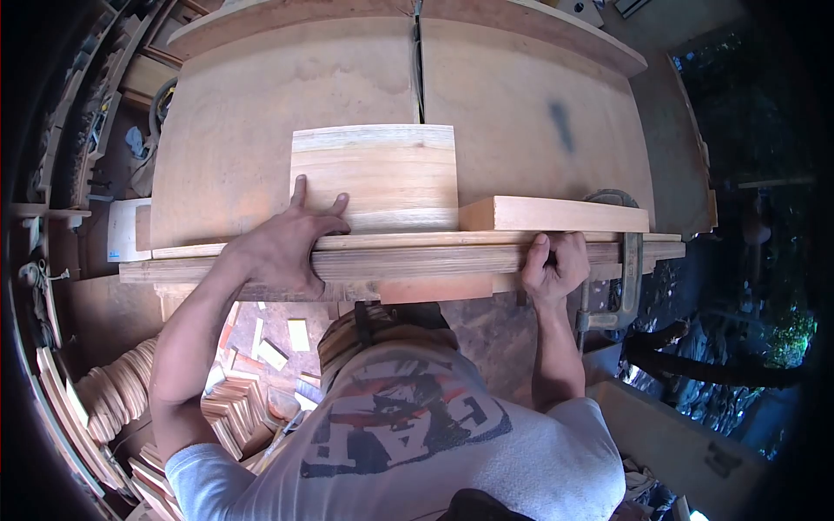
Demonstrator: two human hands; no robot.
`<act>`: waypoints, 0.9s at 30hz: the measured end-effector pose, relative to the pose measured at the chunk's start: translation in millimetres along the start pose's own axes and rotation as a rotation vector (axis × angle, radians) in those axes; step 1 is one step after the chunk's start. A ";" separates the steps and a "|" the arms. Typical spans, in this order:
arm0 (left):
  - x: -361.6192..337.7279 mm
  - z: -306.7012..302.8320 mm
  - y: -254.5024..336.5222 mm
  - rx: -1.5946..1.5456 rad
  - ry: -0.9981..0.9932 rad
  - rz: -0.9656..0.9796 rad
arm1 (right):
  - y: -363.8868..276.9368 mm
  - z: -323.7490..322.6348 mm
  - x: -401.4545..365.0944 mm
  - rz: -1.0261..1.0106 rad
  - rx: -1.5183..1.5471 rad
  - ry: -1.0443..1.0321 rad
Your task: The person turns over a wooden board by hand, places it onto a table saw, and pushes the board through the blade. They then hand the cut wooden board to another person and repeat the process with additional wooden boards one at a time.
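Fingers (pixel 300 189) splayed on left hand (pixel 291 239), right hand (pixel 558 263) curled on plank (pixel 417 262).

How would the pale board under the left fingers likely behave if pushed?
The board would probably stay stiff, as its grained face looks like solid wood. It seems unlikely to roll or tip, since it appears to lie flat on the bench. The rectangular shape suggests straight sliding, though uneven pressure could turn it.

Qty. 2 hands (pixel 304 239) (pixel 556 265), 1 panel (pixel 382 169) (w/ 1 clamp (pixel 632 278)).
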State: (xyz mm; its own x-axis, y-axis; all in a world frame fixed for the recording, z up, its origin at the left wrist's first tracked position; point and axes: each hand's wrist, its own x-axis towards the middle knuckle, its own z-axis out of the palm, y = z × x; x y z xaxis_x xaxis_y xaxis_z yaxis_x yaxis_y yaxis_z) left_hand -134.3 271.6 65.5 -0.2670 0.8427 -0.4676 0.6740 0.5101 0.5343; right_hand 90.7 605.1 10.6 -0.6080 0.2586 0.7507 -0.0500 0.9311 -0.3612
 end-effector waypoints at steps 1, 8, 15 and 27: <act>1.1 -1.3 -2.9 -0.007 -0.004 -0.013 | 1.1 1.4 -0.3 0.007 -0.002 0.005; 33.4 -47.8 -15.4 0.006 -0.058 -0.101 | 27.6 37.7 34.7 -0.049 0.014 0.046; 59.3 -85.5 -28.8 0.010 -0.062 -0.154 | 44.5 66.7 66.8 -0.014 -0.049 0.024; 102.7 -129.5 -69.5 0.059 0.007 -0.140 | 87.2 121.8 111.5 -0.098 -0.077 0.142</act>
State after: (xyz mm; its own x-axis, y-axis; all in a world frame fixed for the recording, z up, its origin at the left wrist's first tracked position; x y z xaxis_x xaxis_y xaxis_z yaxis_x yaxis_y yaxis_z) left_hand -297.8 345.0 71.5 -0.3658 0.7655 -0.5294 0.6691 0.6117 0.4222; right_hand -77.9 683.8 -4.5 -0.4846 0.1941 0.8529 -0.0394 0.9693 -0.2429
